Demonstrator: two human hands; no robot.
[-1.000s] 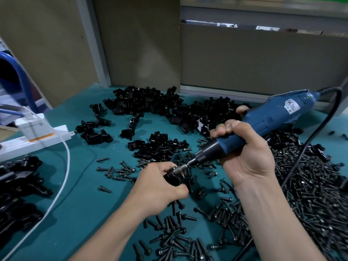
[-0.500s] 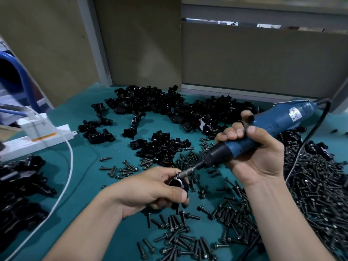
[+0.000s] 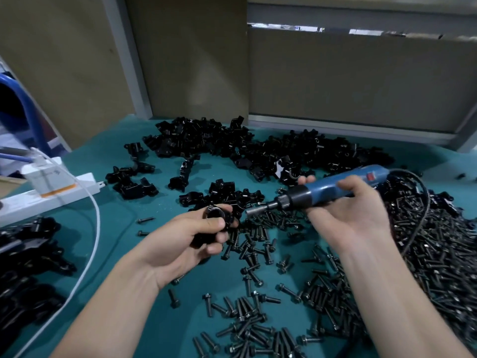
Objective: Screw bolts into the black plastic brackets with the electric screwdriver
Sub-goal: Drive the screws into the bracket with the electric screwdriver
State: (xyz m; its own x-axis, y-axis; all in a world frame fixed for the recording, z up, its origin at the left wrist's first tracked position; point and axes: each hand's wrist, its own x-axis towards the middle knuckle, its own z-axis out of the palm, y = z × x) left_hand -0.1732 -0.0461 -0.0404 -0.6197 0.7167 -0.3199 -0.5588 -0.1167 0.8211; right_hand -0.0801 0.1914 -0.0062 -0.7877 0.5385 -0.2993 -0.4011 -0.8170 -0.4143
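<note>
Black plastic bracket (image 3: 214, 221) pinched by curled fingers of left hand (image 3: 178, 245); blue electric screwdriver (image 3: 330, 187), gripped in right hand (image 3: 358, 214), points left, its tip just right of bracket, not touching.

Tip of electric screwdriver (image 3: 333, 188) now off bracket (image 3: 215, 219).

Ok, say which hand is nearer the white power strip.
Left. The left hand, holding a bracket, is right of the power strip; the right hand, gripping the screwdriver, is farther right.
</note>
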